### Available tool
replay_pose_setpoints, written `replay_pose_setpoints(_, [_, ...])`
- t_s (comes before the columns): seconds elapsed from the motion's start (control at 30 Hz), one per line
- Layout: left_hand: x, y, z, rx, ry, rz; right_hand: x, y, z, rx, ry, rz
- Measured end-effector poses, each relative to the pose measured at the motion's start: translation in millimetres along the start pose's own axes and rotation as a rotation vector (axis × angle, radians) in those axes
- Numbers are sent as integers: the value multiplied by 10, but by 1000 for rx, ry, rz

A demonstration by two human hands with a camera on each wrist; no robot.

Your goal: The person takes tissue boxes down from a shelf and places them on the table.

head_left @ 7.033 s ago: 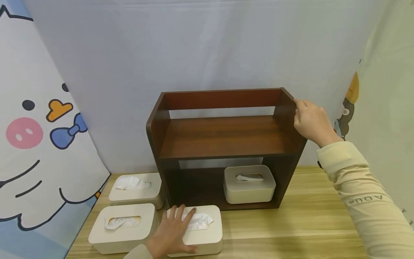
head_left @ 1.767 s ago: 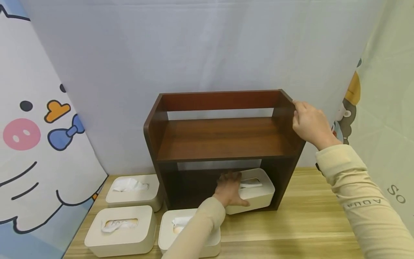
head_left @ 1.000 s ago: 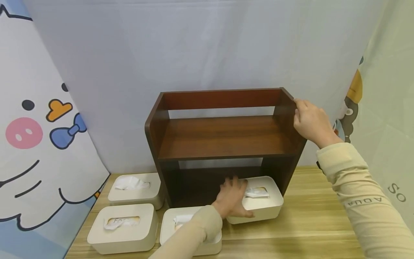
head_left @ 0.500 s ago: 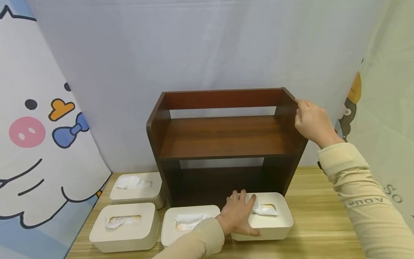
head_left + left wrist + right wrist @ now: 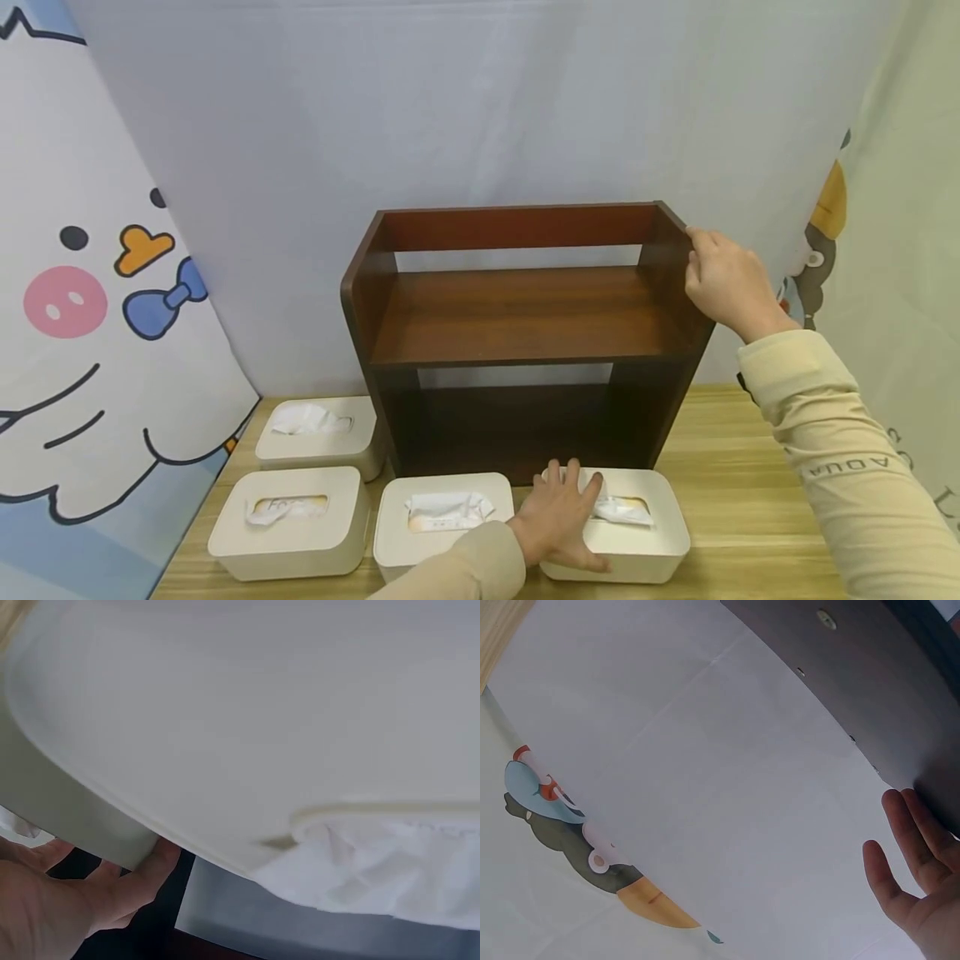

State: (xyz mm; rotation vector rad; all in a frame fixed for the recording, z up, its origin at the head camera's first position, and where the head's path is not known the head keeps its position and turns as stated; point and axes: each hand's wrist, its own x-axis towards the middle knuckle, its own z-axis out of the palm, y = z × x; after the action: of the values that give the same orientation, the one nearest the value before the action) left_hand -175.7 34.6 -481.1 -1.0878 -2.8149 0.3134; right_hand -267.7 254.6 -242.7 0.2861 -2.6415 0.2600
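Note:
In the head view my left hand (image 5: 558, 518) spans the left end of a white tissue box (image 5: 637, 560) standing in front of the shelf. The thumb lies against its front wall and the fingers reach over its left end; a tissue pokes out of its slot. In the left wrist view, the fingers (image 5: 142, 881) curl at a box's edge. My right hand (image 5: 731, 279) holds the upper edge of the right side panel of a dark brown two-tier shelf (image 5: 525, 312). Its fingers (image 5: 907, 825) lie along the panel's outer face in the right wrist view.
Another white tissue box (image 5: 442, 533) sits just left of the left hand. Two more tissue boxes, a front one (image 5: 288, 521) and a rear one (image 5: 318, 437), stand left of the shelf. Behind everything hangs a pale cloth (image 5: 487, 100); the wooden tabletop (image 5: 750, 475) extends right.
Gripped by my left hand, the tissue box has come out of the shelf's lower tier and forward onto the tabletop, beside the middle box. My right hand has stayed on the shelf's side.

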Motion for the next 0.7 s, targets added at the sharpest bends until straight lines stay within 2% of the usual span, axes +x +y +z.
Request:
replay_pose_setpoints(0.3, [-25,19,36,23,2,-15,-5,-2,0,-2,18,-17])
replay_pose_setpoints(0.7, [-58,22,78,59,-5,-60,-1,-2,2,-12,-5,-11])
